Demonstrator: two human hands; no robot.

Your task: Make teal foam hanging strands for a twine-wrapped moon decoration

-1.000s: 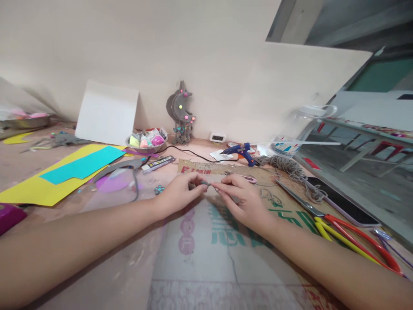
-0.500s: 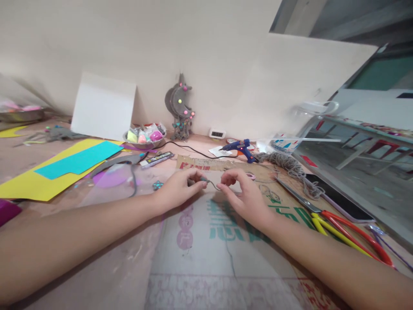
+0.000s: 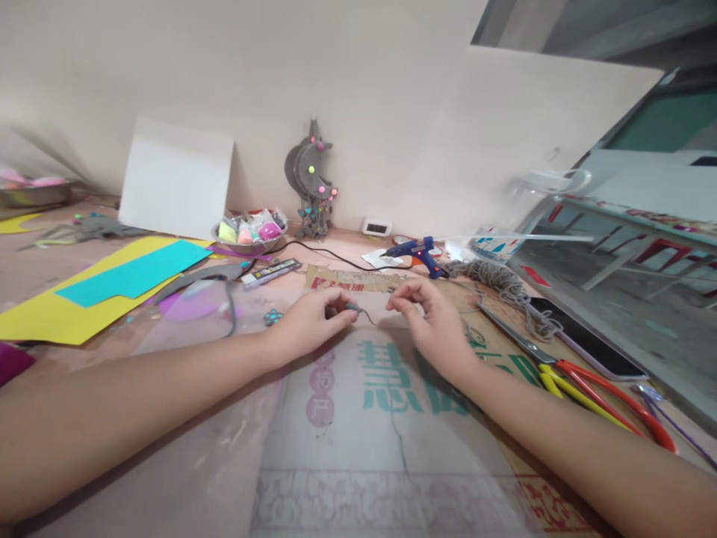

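Between the thumb and fingertips of my left hand [image 3: 322, 317], closed in a pinch, is a grey cord [image 3: 367, 316]. Its loose tail points right, and the rest is hidden by the fingers. My right hand [image 3: 431, 317] hovers a short way to the right, apart from the cord, its fingers loosely curled and nothing visible in them. Beneath both hands lies a printed board [image 3: 347, 448] under a clear sheet. A small turquoise beaded piece [image 3: 272, 317] sits just left of my left hand.
Scissors [image 3: 546, 359], a phone [image 3: 588, 340] and a grey yarn bundle [image 3: 498, 284] lie to the right. Behind are a blue glue gun [image 3: 414, 252], a bowl [image 3: 255, 245] of colored bits and a grey moon ornament [image 3: 311, 175]. Yellow sheet [image 3: 84, 329] lies left.
My right hand has come away from the cord's tail and moved slightly right and up. My left hand still pinches the cord. The view has shifted slightly.
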